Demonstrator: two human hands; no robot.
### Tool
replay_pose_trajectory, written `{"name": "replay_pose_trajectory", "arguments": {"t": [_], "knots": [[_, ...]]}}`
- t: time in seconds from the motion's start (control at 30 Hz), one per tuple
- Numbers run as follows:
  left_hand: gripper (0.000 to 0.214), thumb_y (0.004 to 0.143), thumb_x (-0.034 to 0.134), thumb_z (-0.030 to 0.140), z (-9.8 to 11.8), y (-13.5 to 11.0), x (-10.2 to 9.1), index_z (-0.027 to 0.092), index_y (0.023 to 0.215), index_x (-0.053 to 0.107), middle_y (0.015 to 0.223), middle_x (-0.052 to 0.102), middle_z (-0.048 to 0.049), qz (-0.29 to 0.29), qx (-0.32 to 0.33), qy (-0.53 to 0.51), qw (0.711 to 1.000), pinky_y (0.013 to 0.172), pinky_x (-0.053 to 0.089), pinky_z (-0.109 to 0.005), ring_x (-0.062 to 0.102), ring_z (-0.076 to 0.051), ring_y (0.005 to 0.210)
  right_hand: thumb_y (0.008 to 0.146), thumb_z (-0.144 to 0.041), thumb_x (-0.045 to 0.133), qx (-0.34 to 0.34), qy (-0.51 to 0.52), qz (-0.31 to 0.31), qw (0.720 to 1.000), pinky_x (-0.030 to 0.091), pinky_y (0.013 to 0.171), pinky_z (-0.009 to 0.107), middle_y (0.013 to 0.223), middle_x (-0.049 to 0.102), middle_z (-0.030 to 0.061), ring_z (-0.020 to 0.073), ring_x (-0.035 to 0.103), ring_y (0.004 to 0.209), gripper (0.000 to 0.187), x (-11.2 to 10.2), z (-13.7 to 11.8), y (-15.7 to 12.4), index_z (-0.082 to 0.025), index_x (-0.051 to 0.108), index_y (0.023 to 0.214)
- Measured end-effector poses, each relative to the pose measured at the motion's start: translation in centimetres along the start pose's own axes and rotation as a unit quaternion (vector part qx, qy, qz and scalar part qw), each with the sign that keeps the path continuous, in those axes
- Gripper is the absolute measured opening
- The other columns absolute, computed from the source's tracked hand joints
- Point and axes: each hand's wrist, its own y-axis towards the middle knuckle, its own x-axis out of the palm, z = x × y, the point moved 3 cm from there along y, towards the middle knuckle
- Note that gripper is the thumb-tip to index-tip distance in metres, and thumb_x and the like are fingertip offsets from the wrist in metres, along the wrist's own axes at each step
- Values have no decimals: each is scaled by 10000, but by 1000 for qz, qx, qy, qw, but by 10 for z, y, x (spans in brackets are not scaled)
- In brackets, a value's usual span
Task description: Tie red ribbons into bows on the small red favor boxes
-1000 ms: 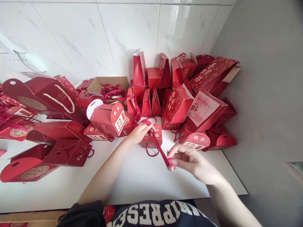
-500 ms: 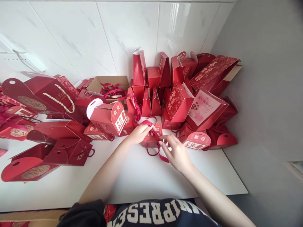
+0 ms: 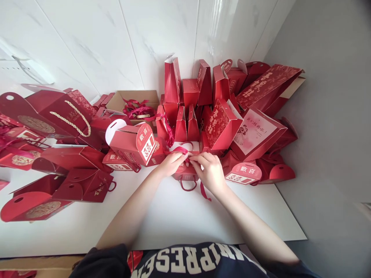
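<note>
Fingers of the left hand (image 3: pixel 172 163) and right hand (image 3: pixel 210 170) pinched ribbon (image 3: pixel 180 149) over a box (image 3: pixel 185 177). One ribbon end hung at five o'clock.

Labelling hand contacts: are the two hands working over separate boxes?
No: the left hand and right hand meet at the ribbon over one small red box.

I see a pinkish-red ribbon (image 3: pixel 205 192) and a red box (image 3: pixel 186 177). By the white worktop's (image 3: pixel 174 216) right edge, a red carton (image 3: pixel 255 134) is patterned in pale pink.
</note>
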Motion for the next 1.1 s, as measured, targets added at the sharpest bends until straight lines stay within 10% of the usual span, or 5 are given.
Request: {"name": "replay_pose_trajectory", "arguments": {"t": [0.3,0.67,1.1], "knots": [[474,1009,320,444,-1,-1,-3,164,1218,640,877,706,-60,-6,-18,18,1000,1001,432,-363,636,-200,960,928,-281,579,46,68,-31,996,452,742,343,861,684,56,227,628,817,136,-10,11,11,-208,644,835],[340,962,466,405,-5,2,-9,171,1010,707,1097,695,-87,-10,15,4,1000,1019,449,-360,620,-220,1091,979,-158,438,-155,-77,-121,978,436,802,360,846,655,88,224,583,835,263,-6,-10,-8,-183,675,868],[49,800,597,165,17,-5,-5,204,823,616,877,678,-4,-5,49,185,982,967,445,-390,626,-185,911,993,-211,406,-13,172,-108,979,478,968,398,1198,604,118,236,580,1147,181,-11,3,-1,-212,542,1113]]}}
